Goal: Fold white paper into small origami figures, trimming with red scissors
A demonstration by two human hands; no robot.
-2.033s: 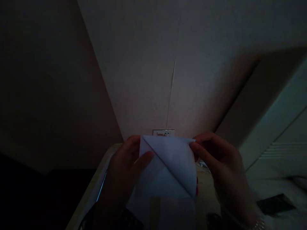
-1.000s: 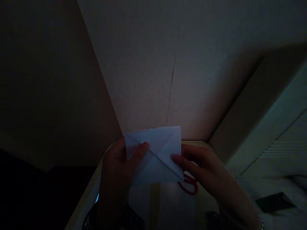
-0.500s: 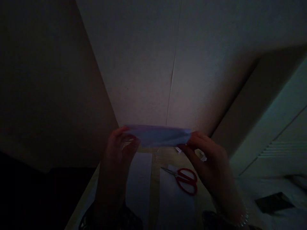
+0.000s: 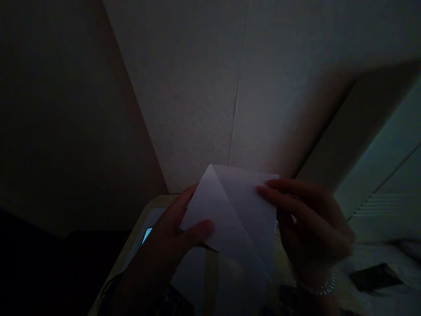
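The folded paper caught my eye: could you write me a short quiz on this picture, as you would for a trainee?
1. True or false: the paper has no fold in it.
2. Multiple choice: where is the beaded bracelet?
A. On the left wrist
B. On the right wrist
C. On the paper
3. Short answer: on the left hand, where does the thumb rest?

Key:
1. False; a slanting fold line crosses it.
2. B.
3. On the paper's face toward the camera.

Seemingly a home: seamed wall, wooden table.
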